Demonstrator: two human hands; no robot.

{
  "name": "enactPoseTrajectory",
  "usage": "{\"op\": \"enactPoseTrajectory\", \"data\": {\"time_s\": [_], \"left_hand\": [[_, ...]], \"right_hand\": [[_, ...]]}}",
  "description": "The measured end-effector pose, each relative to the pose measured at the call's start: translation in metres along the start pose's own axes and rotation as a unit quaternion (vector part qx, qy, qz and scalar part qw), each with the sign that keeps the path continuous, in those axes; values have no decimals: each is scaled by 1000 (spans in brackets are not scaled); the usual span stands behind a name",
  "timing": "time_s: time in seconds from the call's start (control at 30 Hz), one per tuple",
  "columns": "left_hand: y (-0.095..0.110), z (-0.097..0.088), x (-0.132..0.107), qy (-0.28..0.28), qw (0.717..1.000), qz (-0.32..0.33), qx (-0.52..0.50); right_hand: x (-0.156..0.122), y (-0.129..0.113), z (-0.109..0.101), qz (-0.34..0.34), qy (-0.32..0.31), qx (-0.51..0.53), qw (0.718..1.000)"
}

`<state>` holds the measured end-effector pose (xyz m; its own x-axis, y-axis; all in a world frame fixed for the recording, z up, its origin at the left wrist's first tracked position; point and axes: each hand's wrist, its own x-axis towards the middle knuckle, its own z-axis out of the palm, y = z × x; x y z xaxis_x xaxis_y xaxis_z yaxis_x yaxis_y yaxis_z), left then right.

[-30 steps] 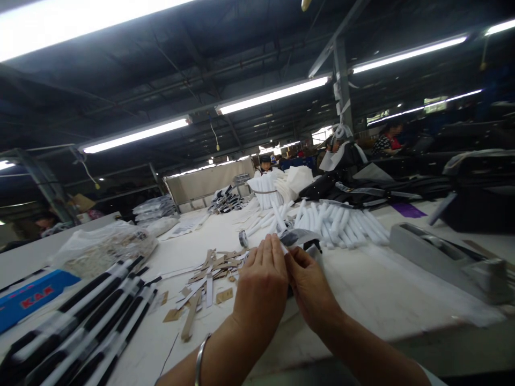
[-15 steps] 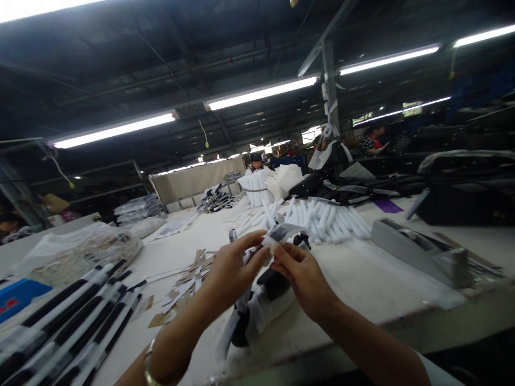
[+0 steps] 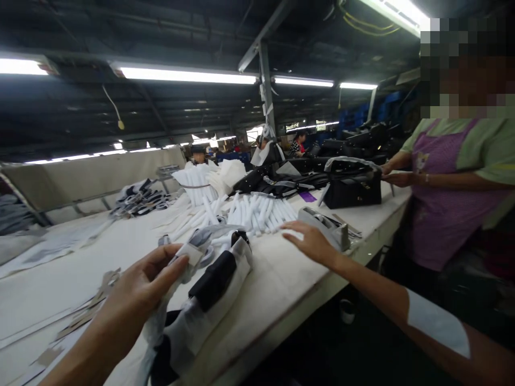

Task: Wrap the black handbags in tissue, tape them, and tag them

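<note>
My left hand [image 3: 147, 276] pinches a strap wrapped in thin translucent white sheeting [image 3: 189, 254] between thumb and fingers. From there the strap loops over the table, and a black part with pale wrapping [image 3: 213, 281] lies beside my hand. My right hand [image 3: 308, 241] is empty, its fingers stretched out and apart, just in front of a grey tape dispenser [image 3: 322, 222]. Whether its fingertips touch the dispenser I cannot tell. White rolled tubes [image 3: 257, 212] are heaped behind the strap.
On the right, a person in a purple apron [image 3: 438, 187] handles a black handbag [image 3: 354, 185] at the table edge [image 3: 306, 300]. Cardboard strips [image 3: 90, 300] lie at left. Dark bags [image 3: 277, 179], a purple piece [image 3: 308, 197] and a bundle of white sheets [image 3: 197, 185] stand farther back.
My view has turned right, bringing the person in the apron into sight. My right hand has let go of the wrapped strap and moved right to the tape dispenser; my left still holds on.
</note>
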<state>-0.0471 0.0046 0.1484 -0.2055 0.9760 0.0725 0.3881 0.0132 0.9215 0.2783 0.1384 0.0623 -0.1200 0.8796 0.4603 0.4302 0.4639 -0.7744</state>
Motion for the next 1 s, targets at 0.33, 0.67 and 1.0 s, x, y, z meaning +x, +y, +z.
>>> {"op": "enactPoseTrajectory", "data": {"time_s": [0.33, 0.67, 1.0], "left_hand": [[-6, 2, 10, -18, 998, -20, -49], [-3, 4, 7, 1, 999, -7, -45], [-4, 3, 8, 14, 999, -15, -46]], "right_hand": [[34, 129, -135, 310, 41, -126, 941], [36, 141, -133, 334, 77, 53, 938], [-13, 138, -150, 310, 179, 174, 917]]}}
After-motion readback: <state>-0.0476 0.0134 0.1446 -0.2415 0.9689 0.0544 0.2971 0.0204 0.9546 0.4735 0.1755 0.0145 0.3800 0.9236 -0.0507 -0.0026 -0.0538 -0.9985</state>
